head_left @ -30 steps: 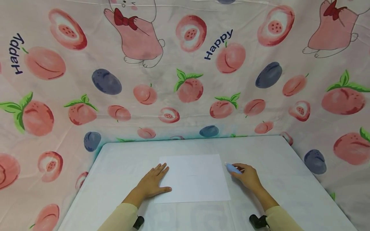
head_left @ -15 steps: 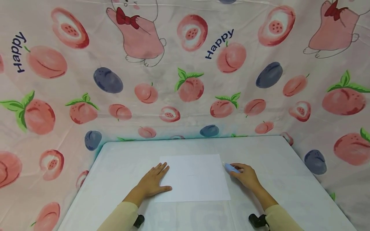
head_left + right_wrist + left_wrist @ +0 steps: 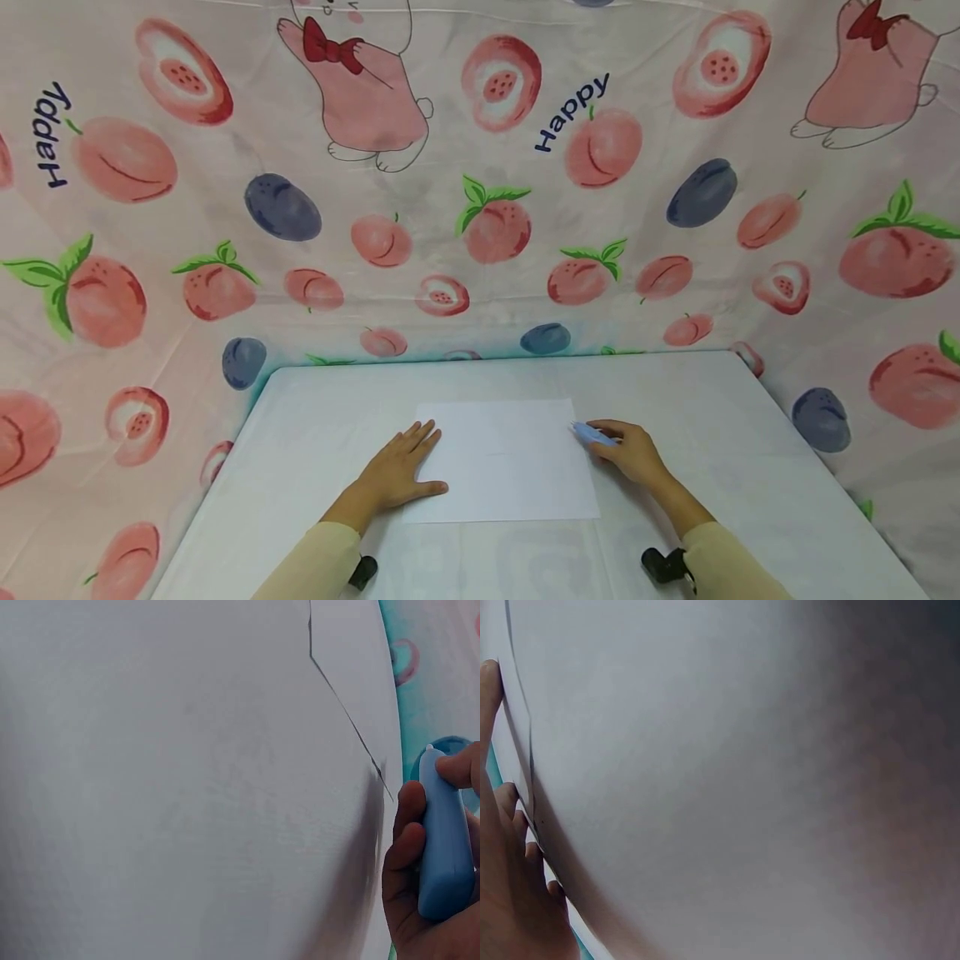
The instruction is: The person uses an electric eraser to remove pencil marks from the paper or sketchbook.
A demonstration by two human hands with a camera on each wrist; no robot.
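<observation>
Pale sleeves (image 3: 311, 560) are reaching in from the near side. The left hand (image 3: 399, 472), fingers spread wide, is resting at the left edge of a flat rectangular paper (image 3: 510, 475); the right hand (image 3: 632, 454) is gripping a smooth, rounded blue tool (image 3: 598, 435), its narrow tip hovering by the paper's right edge. White tabletop (image 3: 660, 383) is extending beyond every paper edge, meeting wrinkled fruit-printed cloth (image 3: 480, 287).

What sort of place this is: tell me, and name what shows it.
Probably an indoor tabletop workspace: a white table, a sheet of paper lying on it, and a fruit-patterned backdrop behind. Home or studio, I cannot tell.
</observation>
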